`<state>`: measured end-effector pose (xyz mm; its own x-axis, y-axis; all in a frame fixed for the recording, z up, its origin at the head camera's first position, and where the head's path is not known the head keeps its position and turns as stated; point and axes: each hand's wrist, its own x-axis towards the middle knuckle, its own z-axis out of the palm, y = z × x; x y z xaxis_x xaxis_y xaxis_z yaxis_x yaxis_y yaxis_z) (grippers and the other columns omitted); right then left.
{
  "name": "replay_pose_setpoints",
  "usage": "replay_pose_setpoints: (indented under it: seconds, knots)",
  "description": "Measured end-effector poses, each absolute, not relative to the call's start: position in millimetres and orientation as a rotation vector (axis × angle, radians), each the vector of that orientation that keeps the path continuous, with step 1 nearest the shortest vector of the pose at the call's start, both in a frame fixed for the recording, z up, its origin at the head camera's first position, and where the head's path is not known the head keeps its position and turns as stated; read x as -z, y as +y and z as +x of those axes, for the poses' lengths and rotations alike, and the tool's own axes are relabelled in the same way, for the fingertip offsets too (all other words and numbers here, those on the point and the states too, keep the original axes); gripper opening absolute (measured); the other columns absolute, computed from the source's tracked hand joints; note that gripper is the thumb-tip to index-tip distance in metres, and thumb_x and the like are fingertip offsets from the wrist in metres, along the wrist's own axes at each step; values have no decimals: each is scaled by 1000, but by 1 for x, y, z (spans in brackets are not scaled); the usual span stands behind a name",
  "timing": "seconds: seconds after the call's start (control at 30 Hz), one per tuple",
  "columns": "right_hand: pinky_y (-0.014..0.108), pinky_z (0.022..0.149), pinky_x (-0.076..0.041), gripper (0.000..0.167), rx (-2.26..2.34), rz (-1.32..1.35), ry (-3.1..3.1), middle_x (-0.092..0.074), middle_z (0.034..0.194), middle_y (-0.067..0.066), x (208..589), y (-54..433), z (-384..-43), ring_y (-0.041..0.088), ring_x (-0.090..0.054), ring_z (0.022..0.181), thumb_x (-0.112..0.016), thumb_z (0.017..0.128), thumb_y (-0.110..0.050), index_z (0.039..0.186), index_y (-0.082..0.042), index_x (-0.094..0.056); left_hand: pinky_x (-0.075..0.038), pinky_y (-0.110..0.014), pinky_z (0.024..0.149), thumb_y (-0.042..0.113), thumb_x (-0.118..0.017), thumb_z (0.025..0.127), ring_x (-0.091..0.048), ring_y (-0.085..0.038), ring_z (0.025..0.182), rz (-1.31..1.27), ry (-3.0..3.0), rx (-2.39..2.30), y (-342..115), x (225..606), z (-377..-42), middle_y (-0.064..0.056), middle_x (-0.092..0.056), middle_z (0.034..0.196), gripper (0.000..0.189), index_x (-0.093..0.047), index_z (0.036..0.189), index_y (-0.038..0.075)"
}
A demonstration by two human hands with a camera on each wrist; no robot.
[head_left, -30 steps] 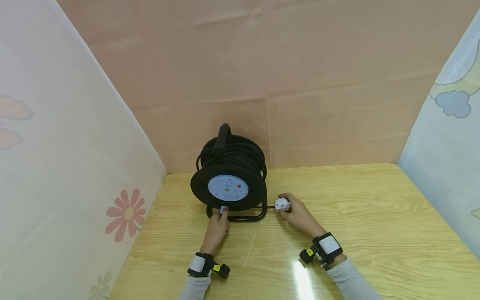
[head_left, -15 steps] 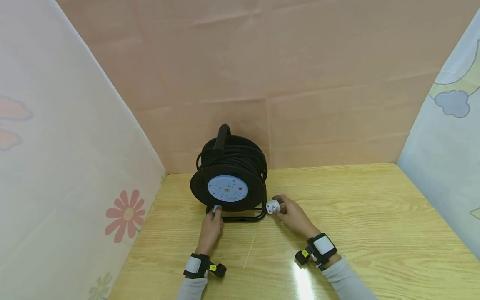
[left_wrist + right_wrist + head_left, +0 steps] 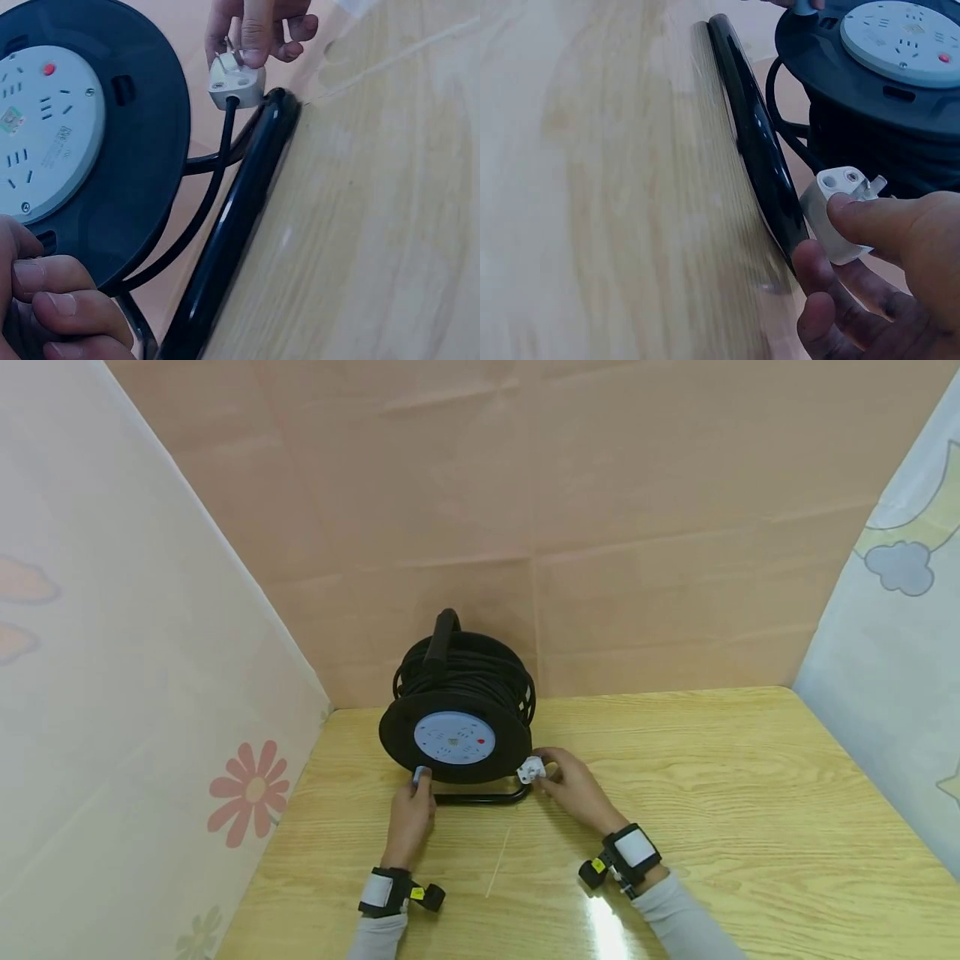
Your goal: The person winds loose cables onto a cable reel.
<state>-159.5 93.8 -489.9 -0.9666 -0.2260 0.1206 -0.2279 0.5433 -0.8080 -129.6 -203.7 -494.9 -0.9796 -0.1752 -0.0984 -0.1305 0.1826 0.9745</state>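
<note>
A black cable reel (image 3: 453, 727) stands on the table, wound with black cable (image 3: 480, 668), its pale socket disc (image 3: 454, 737) facing front. My left hand (image 3: 409, 814) grips a small light-blue crank knob (image 3: 419, 774) at the lower left of the reel's front flange. In the left wrist view the fingers (image 3: 75, 311) are curled and the knob is hidden. Close to the flange's lower right edge, my right hand (image 3: 573, 785) pinches a white plug (image 3: 838, 217) between thumb and fingers. Its metal pins stick out, and its black cord (image 3: 202, 214) bends down behind the flange.
A black tubular stand (image 3: 480, 799) carries the reel, and a black carrying handle (image 3: 441, 642) rises at its top. Behind it hangs a tan paper backdrop (image 3: 637, 568). The wooden table (image 3: 720, 777) stretches to the right, with a flower-patterned panel (image 3: 187, 693) on the left.
The left hand and knob have moved left and the flange has turned a little clockwise. The right hand has carried the plug left, up to the reel, and the cord's straight stretch there is gone.
</note>
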Motion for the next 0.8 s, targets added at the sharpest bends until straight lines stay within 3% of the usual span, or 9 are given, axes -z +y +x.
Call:
replay_pose_setpoints:
  seconds: [0.37, 0.53, 0.67, 0.8]
  knots:
    - [26, 73, -49, 24, -1293, 563, -2785, -67, 112, 8, 494, 71, -158, 11, -57, 82, -70, 101, -4, 124, -7, -68, -28, -22, 47, 43, -49, 113, -33, -7, 48, 281, -2306, 1950, -217, 485, -131, 9, -38, 55, 50, -45, 72, 14]
    - [28, 76, -49, 13, -1253, 618, -2798, -67, 104, 4, 496, 65, -156, 11, -56, 87, -69, 101, -4, 114, -8, -69, -28, -22, 48, 39, -50, 113, -33, -7, 49, 264, -2292, 1963, -223, 483, -131, 9, -39, 55, 48, -56, 86, 1]
    - [27, 76, -50, 15, -1298, 603, -2805, -68, 106, 3, 497, 66, -155, 9, -59, 86, -68, 102, -4, 117, -9, -70, -29, -22, 48, 41, -51, 112, -34, -7, 49, 260, -2338, 1919, -227, 481, -131, 9, -41, 55, 51, -62, 103, -8]
    - [25, 69, -53, 23, -1410, 590, -2798, -68, 114, 10, 494, 74, -153, 9, -63, 78, -65, 104, -3, 127, -2, -67, -30, -24, 49, 44, -56, 110, -37, -9, 49, 263, -2474, 1802, -233, 477, -130, 7, -44, 57, 50, -65, 108, -5]
